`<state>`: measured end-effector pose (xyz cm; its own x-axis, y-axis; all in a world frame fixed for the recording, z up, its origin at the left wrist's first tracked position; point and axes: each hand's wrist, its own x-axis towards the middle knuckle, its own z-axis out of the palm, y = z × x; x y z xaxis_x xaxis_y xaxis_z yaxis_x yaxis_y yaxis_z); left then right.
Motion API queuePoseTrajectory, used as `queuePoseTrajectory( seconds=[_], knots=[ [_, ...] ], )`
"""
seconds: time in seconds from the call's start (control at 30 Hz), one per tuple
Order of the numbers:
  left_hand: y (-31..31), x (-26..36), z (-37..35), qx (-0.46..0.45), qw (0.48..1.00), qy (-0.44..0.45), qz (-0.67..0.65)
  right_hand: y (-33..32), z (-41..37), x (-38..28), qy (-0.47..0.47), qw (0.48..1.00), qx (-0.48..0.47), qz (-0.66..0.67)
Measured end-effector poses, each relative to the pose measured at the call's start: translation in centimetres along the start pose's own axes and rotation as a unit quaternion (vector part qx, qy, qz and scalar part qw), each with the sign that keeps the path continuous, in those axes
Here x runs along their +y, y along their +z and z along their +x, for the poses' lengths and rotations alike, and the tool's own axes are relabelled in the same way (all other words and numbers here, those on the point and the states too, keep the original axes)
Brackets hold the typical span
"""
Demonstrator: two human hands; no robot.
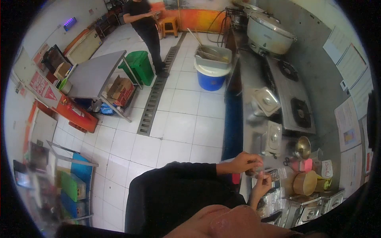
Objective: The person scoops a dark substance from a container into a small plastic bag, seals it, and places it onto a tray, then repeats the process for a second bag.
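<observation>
My left hand point(247, 162) reaches from a black sleeve over the near end of the steel counter, fingers bent into a pinch. Close below it my right hand point(262, 185) is also closed, with thumb and fingertip together. Anything between the fingertips is too small or clear to make out. Under and beside my hands lie clear plastic packets point(274, 198) with dark contents. A lidded steel food pan point(272, 139) stands just beyond my left hand. Scissors with dark handles point(286, 161) and a pink container point(304, 165) are to the right.
Steel pans with lids point(309, 214), a brown round tub point(304, 183) and a brass-coloured bowl point(303, 147) crowd the counter. A gas stove point(285, 95) and large rice cooker point(270, 33) stand farther along. Across the tiled floor are a blue bucket point(212, 81), a green bin point(139, 67) and a person point(143, 23).
</observation>
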<state>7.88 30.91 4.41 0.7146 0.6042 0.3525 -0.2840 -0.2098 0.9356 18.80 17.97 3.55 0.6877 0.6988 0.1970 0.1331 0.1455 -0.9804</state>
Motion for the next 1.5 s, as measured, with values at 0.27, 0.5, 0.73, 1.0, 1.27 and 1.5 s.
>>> queuePoseTrajectory(
  seconds=[0.27,0.5,0.73,1.0,1.27,1.5],
  knots=[
    [0.1,0.5,-0.7,0.015,0.998,0.043,0.038,0.3,-0.8,-0.5,-0.016,1.0,-0.003,0.01],
    [0.0,0.5,-1.4,0.017,0.999,0.021,0.025,0.1,-1.3,-0.1,-0.002,1.0,-0.003,-0.004],
    [-0.2,1.1,-1.9,0.007,1.0,-0.027,0.009,0.4,-1.6,-0.6,0.004,1.0,-0.015,0.009],
    [-0.2,1.9,-2.9,0.01,0.993,-0.1,-0.062,0.9,-2.1,-1.3,-0.007,1.0,-0.017,0.01],
    [-0.4,0.8,-3.8,0.018,0.999,-0.031,0.033,0.6,-3.1,-1.1,0.02,0.999,-0.031,0.001],
    [-0.3,2.3,-4.3,0.005,0.997,-0.08,-0.006,0.6,-3.6,-1.6,-0.005,1.0,-0.025,0.006]
  ],
)
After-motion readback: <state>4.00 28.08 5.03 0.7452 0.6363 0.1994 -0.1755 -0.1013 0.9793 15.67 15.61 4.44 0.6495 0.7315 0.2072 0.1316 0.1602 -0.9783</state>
